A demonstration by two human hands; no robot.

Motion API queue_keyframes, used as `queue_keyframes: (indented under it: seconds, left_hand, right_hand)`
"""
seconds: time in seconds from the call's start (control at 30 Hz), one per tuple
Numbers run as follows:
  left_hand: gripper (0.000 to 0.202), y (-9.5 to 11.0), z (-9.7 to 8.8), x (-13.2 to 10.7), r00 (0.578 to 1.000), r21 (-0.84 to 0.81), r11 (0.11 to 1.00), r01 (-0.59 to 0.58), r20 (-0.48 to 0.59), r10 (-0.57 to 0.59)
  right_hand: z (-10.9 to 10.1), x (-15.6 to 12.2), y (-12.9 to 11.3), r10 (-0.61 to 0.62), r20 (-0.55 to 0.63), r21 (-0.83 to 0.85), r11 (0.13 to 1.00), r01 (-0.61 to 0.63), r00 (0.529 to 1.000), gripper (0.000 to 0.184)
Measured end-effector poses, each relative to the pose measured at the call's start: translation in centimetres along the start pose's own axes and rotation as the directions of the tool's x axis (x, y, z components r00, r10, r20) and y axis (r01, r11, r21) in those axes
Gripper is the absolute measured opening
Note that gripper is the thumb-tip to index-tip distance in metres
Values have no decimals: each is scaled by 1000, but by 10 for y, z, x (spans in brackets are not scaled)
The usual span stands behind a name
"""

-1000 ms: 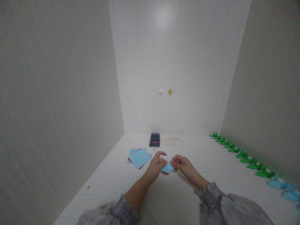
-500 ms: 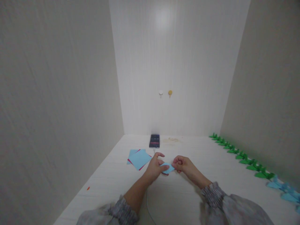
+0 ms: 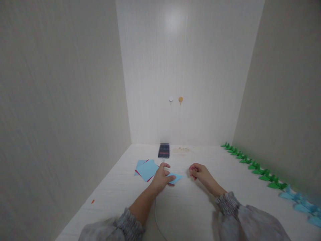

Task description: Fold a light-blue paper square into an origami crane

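A small folded piece of light-blue origami paper (image 3: 176, 178) is pinched in my left hand (image 3: 162, 180), the thumb lying on top of it. Its pointed end sticks out to the right. My right hand (image 3: 200, 175) hovers to the right of that point, apart from the paper, its fingers curled together with nothing visible in them. Left of my left hand lies a stack of square paper sheets (image 3: 147, 170), light blue with red edges showing between them.
A phone (image 3: 164, 150) with a white cable (image 3: 155, 214) lies near the back wall. Along the right wall runs a row of green folded-paper figures (image 3: 255, 167), then light-blue ones (image 3: 301, 203). An orange scrap (image 3: 92, 201) lies at left. Two hooks (image 3: 180, 99) hang on the wall.
My right hand has let go of the folded paper's right end and moved up and away to the right. My left hand still holds the paper, now a little farther left.
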State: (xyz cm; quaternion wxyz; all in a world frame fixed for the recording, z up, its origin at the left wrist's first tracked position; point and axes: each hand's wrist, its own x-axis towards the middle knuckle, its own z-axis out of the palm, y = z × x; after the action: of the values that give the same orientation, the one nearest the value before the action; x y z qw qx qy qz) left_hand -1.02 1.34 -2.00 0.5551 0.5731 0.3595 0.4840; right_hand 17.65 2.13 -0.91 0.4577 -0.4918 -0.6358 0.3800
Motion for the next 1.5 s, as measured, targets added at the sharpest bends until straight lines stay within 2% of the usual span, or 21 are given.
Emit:
queue_keyframes:
  seconds: [0.17, 0.27, 0.43, 0.63, 0.93, 1.17, 1.23, 1.4, 1.47, 1.5]
  left_hand:
    - [49, -2, 0, 1, 999, 39, 999, 2, 36, -4]
    - [49, -2, 1, 0, 998, 45, 999, -22, 64, 19]
    - [50, -1, 1, 0, 993, 4, 1000, 4, 122, -4]
    - [51, 2, -2, 1, 990, -29, 996, 82, 120, -78]
    - [48, 1, -5, -1, 978, -124, 982, 144, 170, -121]
    - [44, 4, -6, -4, 960, -127, 981, 150, 256, -114]
    - [42, 4, -6, -3, 960, -110, 981, 158, 249, -127]
    - [52, 0, -4, 0, 958, -44, 985, 168, 242, -153]
    - [53, -2, -4, 1, 965, -32, 985, 169, 210, -159]
    - [52, -3, -4, 2, 968, -33, 985, 172, 189, -163]
  right_hand:
    - [15, -8, -2, 33, 182, 42, 998, -41, 983, 35]
    - [23, -12, -2, 53, 231, 52, 996, -67, 972, 34]
    - [15, -9, 0, 25, 188, -90, 996, -8, 982, 32]
    - [1, -1, 12, -13, 141, -210, 977, 42, 990, 30]
    - [-3, 1, 16, -7, 141, -295, 954, 49, 990, 28]
    - [-4, 1, 21, 8, 136, -285, 958, 31, 991, 28]
    - [-1, 0, 20, 1, 160, -273, 961, 43, 987, 30]
    - [8, -8, 5, -61, 210, -290, 949, 121, 976, 33]
    - [11, -13, -6, -191, 143, -309, 924, 227, 971, 27]
    - [12, -16, -11, -290, 111, -295, 904, 310, 951, 21]
